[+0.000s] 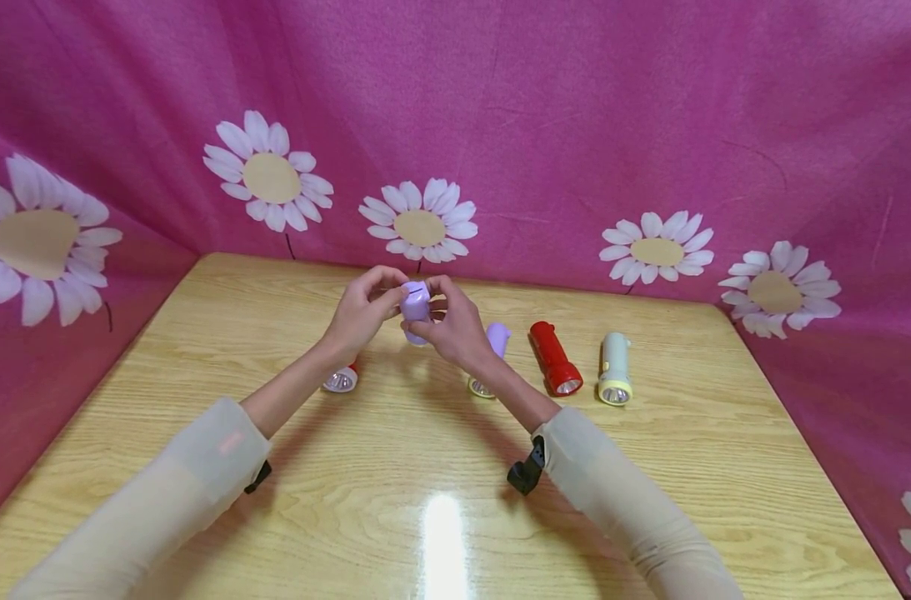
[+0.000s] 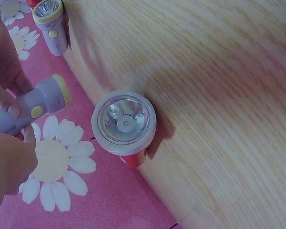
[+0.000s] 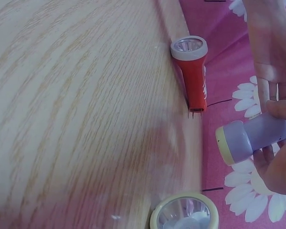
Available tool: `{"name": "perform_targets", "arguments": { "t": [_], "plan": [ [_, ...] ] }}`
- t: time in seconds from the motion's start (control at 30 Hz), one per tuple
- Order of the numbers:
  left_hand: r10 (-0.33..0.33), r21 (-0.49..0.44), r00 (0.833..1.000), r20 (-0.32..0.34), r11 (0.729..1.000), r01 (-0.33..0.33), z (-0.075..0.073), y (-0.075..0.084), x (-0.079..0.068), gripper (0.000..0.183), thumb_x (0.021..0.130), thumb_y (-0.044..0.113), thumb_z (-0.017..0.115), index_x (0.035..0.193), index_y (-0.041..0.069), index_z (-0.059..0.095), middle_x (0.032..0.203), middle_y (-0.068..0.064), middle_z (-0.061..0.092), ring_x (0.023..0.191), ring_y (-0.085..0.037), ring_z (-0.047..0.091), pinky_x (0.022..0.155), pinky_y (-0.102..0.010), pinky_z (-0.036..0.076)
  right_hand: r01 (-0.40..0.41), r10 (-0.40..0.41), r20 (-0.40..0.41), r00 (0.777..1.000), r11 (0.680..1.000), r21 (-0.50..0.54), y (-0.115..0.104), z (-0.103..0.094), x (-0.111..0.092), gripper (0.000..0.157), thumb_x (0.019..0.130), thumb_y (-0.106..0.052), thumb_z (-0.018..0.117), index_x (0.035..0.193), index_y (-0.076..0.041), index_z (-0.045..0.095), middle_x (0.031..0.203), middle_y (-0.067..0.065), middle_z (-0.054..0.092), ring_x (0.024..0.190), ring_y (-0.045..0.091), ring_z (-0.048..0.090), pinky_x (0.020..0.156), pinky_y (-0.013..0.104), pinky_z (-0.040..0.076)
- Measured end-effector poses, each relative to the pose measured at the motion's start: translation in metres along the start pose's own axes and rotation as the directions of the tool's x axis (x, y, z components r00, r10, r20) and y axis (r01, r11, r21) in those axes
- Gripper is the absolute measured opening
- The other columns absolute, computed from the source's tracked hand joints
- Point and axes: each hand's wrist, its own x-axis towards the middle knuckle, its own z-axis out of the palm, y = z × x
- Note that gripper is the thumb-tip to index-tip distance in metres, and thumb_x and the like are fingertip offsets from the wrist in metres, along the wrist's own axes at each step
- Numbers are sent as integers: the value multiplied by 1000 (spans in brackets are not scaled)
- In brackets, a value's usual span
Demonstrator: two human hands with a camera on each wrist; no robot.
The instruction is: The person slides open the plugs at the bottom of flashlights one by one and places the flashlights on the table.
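Both hands clamped on one thing: left hand (image 1: 363,312) pinches, right hand (image 1: 458,327) grips the held lilac flashlight (image 1: 416,310).

Head view: held up off the wooden table (image 1: 350,500), toward far edge, left of that edge's middle; tail end up, lens end lower. Done: one flashlight lifted. Left: it's not set down yet. Other four lie on the table, no hand on them: red flashlight with white rim (image 1: 340,381) nearest left edge, then second lilac flashlight (image 1: 498,337) partly covered by the right arm, all-red flashlight (image 1: 551,354), pale grey-green flashlight (image 1: 615,358) nearest right edge. Lens ends toward near edge.

Left wrist view: yellow switch (image 2: 36,112) on the held one faces the camera, yellow rim on, looks whole. Lit or not, cannot tell; lens turned away.

Right wrist view: right thumb over the barrel, yellow-rimmed end sticking out past the fingers; left fingertips partly hidden. White-rimmed red one lies with tail near far edge. Judged mid-handling; whether the other four are done with, cannot tell.
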Motion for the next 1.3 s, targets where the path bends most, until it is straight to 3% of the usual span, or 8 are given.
{"name": "perform_targets", "arguments": {
  "t": [0.33,0.97,1.3],
  "plan": [
    [-30,-10,1000,0,999,30,-2,2,0,20,97,5,61,112,-7,58,101,-6,59,94,-13,60,87,-29,56,53,-53,-2,999,999,-5,2,0,-1,44,78,-1,83,112,-1,54,112,15,62,99,29,65,85,34,56],
    [-62,-28,998,30,998,62,-2,1,1,18,98,8,64,109,-5,58,102,-7,60,96,-16,59,87,-28,56,34,-34,-2,999,999,5,3,-1,-2,44,78,-2,84,112,-3,56,110,14,62,92,30,67,82,35,58],
    [-57,5,998,37,998,57,-2,-1,2,14,98,9,63,105,-1,58,100,-8,59,95,-16,60,87,-29,56,27,-27,2,1000,1000,-4,1,-2,-2,44,78,-2,84,113,-2,57,111,13,62,95,28,66,83,33,57]
  ]
}}
